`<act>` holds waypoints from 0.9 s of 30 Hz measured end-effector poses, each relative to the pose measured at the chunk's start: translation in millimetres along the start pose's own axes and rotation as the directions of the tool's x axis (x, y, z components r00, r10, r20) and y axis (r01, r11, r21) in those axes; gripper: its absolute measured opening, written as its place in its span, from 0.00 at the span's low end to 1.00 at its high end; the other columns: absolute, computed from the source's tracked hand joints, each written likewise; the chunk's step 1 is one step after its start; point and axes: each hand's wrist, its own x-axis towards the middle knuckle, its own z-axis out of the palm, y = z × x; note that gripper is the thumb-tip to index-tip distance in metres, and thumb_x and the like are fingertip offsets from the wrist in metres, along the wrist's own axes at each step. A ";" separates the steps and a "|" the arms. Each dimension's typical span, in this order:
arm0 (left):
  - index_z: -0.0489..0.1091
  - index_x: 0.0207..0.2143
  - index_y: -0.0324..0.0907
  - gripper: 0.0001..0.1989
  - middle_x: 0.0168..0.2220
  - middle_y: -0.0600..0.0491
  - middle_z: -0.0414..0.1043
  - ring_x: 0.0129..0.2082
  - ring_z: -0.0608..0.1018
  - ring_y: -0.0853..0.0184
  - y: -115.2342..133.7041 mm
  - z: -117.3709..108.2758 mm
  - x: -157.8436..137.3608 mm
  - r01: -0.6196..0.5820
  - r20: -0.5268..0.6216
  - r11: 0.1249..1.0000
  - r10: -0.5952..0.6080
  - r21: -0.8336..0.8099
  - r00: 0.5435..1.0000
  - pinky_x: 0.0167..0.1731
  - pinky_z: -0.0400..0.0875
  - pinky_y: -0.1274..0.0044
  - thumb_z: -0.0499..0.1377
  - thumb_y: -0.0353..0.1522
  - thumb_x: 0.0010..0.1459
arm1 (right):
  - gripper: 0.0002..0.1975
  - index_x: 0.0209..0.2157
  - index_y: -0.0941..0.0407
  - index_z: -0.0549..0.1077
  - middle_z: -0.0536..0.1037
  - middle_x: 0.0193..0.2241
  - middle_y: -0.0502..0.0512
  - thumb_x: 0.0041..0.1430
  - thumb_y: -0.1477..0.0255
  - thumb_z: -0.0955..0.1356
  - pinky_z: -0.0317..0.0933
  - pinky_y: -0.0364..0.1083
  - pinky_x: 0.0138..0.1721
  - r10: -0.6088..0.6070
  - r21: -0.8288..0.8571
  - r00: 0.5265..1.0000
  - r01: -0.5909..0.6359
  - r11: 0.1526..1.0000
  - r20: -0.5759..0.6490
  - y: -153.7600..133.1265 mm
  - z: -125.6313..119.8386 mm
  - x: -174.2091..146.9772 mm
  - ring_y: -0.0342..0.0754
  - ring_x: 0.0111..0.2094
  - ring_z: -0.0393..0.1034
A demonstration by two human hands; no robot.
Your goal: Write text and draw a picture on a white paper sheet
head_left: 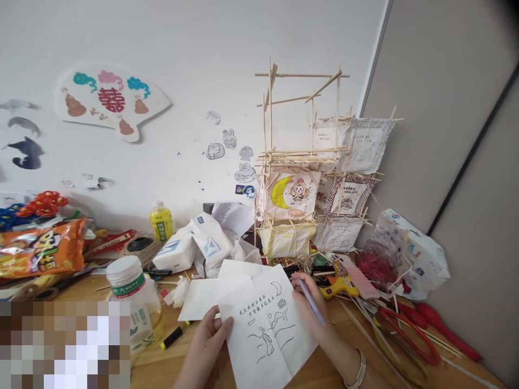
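Note:
A white sheet of paper (259,324) is held up, tilted, in front of me. It carries line drawings of a moon, a burger, hills and a robed figure, with handwritten characters near the top. My left hand (211,335) pinches its left edge, thumb on the front. At the right edge, my right hand (312,305) has its fingers closed round a light purple pen (310,298) and rests against the paper. Behind the sheet lie more blank white papers (198,297).
Stick-framed paper lanterns (290,194) stand at the back. A clear jar (125,278), a yellow drink bottle (161,221), tissue packs (211,237) and an orange snack bag (44,248) sit leftward. A yellow glue gun (340,287) and red-handled scissors (409,335) lie right.

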 end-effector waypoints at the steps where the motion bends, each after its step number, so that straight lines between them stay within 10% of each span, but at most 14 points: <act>1: 0.64 0.34 0.40 0.23 0.15 0.62 0.61 0.17 0.66 0.70 0.3 0.2 -0.7 0.002 0.014 1.000 -0.002 -0.014 1.000 0.18 0.61 0.80 0.63 0.45 0.41 | 0.13 0.35 0.55 0.69 0.74 0.29 0.51 0.43 0.74 0.65 0.62 0.46 0.35 0.004 -0.008 1.000 -0.004 1.000 0.005 0.6 -0.5 0.4 0.50 0.31 0.69; 19: 0.63 0.26 0.42 0.14 0.15 0.61 0.60 0.16 0.65 0.70 9.5 2.5 -4.2 -0.006 0.078 0.999 0.003 0.043 0.997 0.17 0.58 0.80 0.61 0.40 0.41 | 0.10 0.33 0.55 0.69 0.72 0.26 0.50 0.45 0.73 0.64 0.60 0.46 0.36 -0.036 -0.064 0.999 0.035 0.997 -0.014 -9.1 -5.7 2.2 0.50 0.31 0.68; 27: 0.53 0.17 0.44 0.16 0.17 0.58 0.57 0.21 0.65 0.65 4.8 -0.1 -4.7 -0.204 0.144 0.798 0.148 0.568 0.979 0.22 0.58 0.76 0.51 0.44 0.47 | 0.09 0.31 0.55 0.70 0.73 0.25 0.51 0.43 0.74 0.64 0.63 0.46 0.36 -0.141 -0.261 0.990 0.144 0.954 0.029 2.0 -7.9 7.3 0.49 0.29 0.69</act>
